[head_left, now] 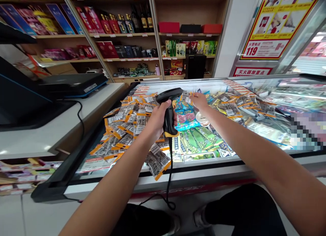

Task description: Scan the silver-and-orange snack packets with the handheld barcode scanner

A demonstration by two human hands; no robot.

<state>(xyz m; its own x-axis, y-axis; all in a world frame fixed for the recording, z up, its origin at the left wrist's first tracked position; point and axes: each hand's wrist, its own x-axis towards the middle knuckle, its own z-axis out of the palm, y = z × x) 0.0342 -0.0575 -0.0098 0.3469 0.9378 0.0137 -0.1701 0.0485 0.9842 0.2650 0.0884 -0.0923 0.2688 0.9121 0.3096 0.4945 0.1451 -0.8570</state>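
Observation:
My left hand (160, 118) is wrapped round the handle of a black and yellow barcode scanner (170, 119), its cable hanging down over the freezer's front edge. Pinched in my right hand (199, 101) is a small snack packet (186, 97) with a white barcode label, just right of the scanner's head. A heap of similar orange-edged snack packets (124, 120) covers the left part of the glass freezer top (89, 170). One packet (158, 161) lies at the front rim, and more packets (229, 105) are spread to the right of my right hand.
Frozen goods in green bags (200, 139) show through the glass. To the left stands a counter (30, 141) with a black scale (73, 83). Shelves (122, 35) with bottles and boxes line the back, and a black computer tower (195, 65) stands behind the freezer.

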